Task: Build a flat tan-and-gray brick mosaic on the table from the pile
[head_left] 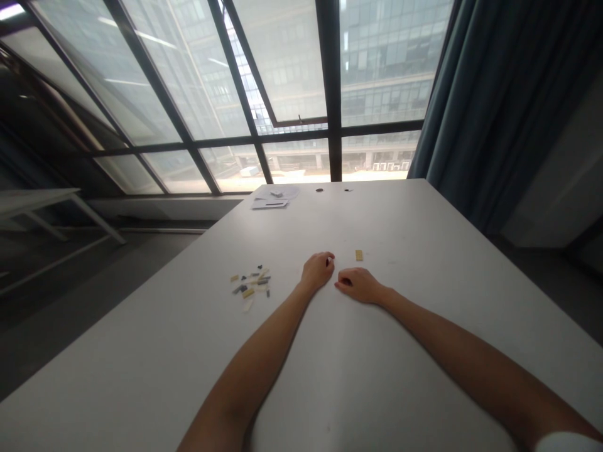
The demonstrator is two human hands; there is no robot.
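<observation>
Near the middle of the white table [348,351], my left hand [318,271] rests with its fingers curled together. A tiny pale spot shows at its fingertips, too small to name. Just to the right and slightly closer to me, my right hand [358,285] lies on its side, fingers curled in; whatever they may hold is hidden. Beyond the right hand lies a tan toy building brick plate [358,255], touched by neither hand. Left of my left hand is a loose pile of small building bricks [249,292] in tan, grey, white and black.
Papers [276,197] with a dark pen-like item lie at the table's far left corner. Two small dark round spots sit near the far edge. Large windows [292,63] stand beyond, a blue curtain [471,94] at right, another table [42,201] at left.
</observation>
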